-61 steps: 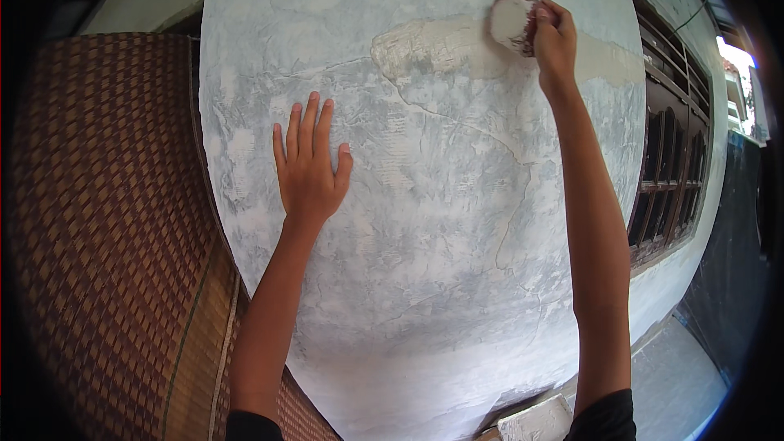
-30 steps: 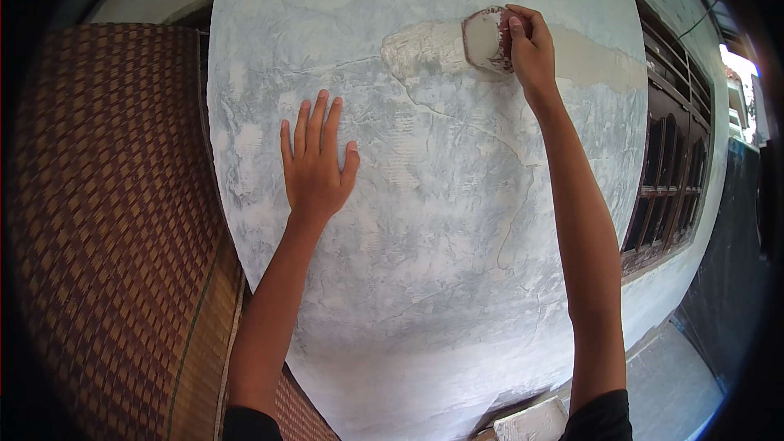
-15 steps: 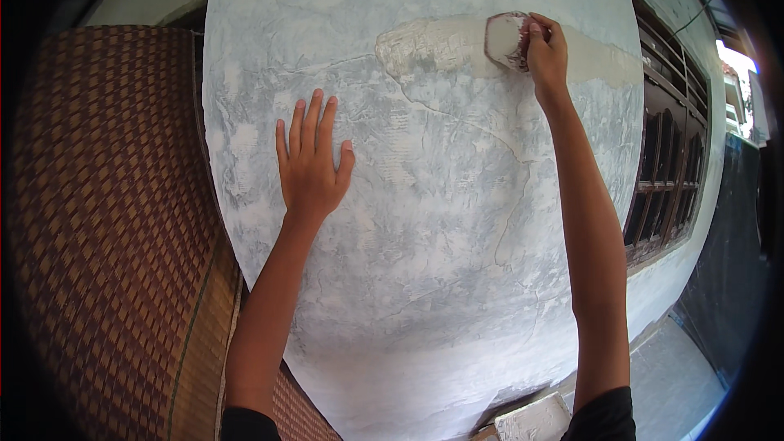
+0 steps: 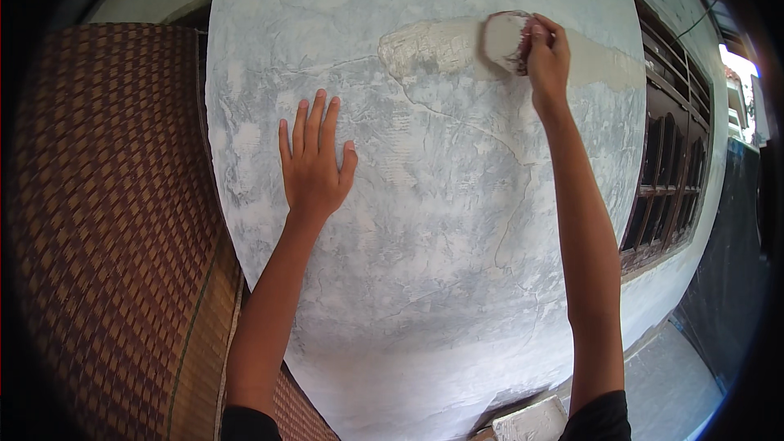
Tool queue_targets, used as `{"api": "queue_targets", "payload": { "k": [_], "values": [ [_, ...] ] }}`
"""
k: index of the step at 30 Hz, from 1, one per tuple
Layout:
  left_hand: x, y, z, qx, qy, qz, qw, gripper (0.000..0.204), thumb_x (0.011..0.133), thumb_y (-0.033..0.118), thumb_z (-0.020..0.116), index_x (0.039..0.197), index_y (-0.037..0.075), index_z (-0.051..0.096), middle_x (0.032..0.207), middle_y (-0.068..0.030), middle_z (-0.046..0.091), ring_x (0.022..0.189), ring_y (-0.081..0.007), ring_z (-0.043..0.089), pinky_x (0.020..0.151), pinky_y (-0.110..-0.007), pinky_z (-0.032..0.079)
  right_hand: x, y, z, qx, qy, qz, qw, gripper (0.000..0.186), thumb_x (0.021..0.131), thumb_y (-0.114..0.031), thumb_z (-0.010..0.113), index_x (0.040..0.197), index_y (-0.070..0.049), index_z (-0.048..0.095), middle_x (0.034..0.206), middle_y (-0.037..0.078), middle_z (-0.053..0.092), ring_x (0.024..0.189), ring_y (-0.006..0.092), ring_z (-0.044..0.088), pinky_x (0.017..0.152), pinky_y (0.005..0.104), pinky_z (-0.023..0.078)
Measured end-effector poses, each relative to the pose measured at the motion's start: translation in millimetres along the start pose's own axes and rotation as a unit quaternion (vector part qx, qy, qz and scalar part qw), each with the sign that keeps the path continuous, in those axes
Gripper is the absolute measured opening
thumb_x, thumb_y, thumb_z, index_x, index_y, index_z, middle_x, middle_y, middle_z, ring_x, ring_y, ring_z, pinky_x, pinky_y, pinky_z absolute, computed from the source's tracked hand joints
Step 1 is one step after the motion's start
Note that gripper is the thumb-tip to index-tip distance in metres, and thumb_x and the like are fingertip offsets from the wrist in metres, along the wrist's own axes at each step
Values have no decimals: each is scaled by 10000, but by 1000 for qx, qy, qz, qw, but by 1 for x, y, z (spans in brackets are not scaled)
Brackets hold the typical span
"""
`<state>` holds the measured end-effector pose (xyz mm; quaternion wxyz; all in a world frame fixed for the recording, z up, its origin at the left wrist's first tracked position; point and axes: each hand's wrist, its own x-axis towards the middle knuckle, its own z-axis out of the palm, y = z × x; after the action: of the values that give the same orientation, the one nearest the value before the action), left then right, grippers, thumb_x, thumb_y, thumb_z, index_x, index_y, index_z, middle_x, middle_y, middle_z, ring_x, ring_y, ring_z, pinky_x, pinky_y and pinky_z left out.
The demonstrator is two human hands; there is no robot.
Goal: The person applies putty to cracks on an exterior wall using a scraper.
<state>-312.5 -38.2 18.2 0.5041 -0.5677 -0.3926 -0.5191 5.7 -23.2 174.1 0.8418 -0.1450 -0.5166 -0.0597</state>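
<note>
A pale, patchy plastered wall (image 4: 408, 261) fills the middle of the head view, with thin cracks running over it. High on its right half, my right hand (image 4: 551, 67) grips a flat putty scraper (image 4: 505, 39) with reddish-brown edges, its face coated in pale paste. The scraper lies over a damp beige band of putty (image 4: 437, 47) that stretches to either side of it. Whether its edge touches the wall is hard to make out. My left hand (image 4: 314, 175) rests against the wall lower on the left, fingers spread and holding nothing.
A woven brown mat (image 4: 114, 196) stands along the left side. To the right is a dark-framed window (image 4: 670, 163) with bars. Low on the right, by my right sleeve, sits a container with pale paste (image 4: 529, 422), near the grey floor (image 4: 670, 376).
My right hand has tilted the scraper slightly, and its coated face now stands a little off from its earlier angle. My left hand keeps its place on the wall. The whole view has shifted slightly.
</note>
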Motion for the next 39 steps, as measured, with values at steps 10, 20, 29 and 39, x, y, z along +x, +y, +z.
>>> {"api": "queue_targets", "payload": {
  "k": [10, 20, 29, 39],
  "values": [
    [-1, -1, -1, -6, 0, 2, 1000, 599, 930, 240, 520, 1503, 135, 381, 1578, -73, 342, 1464, -305, 282, 1198, -534, 149, -19, -1, 1, -11, -38, 28, 999, 211, 999, -104, 525, 1172, -34, 622, 962, 95, 686, 876, 130, 630, 783, 283, 511],
    [-1, -1, 0, -9, -6, 6, 1000, 601, 938, 253, 509, 1509, 130, 370, 1583, -75, 335, 1469, -305, 271, 1200, -531, 141, -29, -9, 20, -97, -19, -54, 994, 204, 980, -83, 509, 1143, -10, 608, 925, 120, 705, 822, 201, 674, 777, 326, 524],
    [0, -1, -1, -20, -1, 9, 1000, 596, 936, 253, 507, 1505, 132, 379, 1575, -73, 351, 1463, -306, 287, 1201, -535, 139, -50, -27, 75, -66, -109, -122, 984, 213, 958, -103, 538, 1135, -13, 612, 902, 161, 708, 853, 266, 694, 816, 367, 521],
    [-2, 1, 0, -6, -6, 7, 1000, 602, 938, 261, 497, 1510, 127, 367, 1583, -76, 335, 1465, -309, 280, 1200, -535, 137, -46, -28, 71, 15, -58, -96, 994, 204, 952, -107, 532, 1119, -25, 615, 905, 155, 710, 893, 304, 687, 842, 383, 513]
  ]
}}
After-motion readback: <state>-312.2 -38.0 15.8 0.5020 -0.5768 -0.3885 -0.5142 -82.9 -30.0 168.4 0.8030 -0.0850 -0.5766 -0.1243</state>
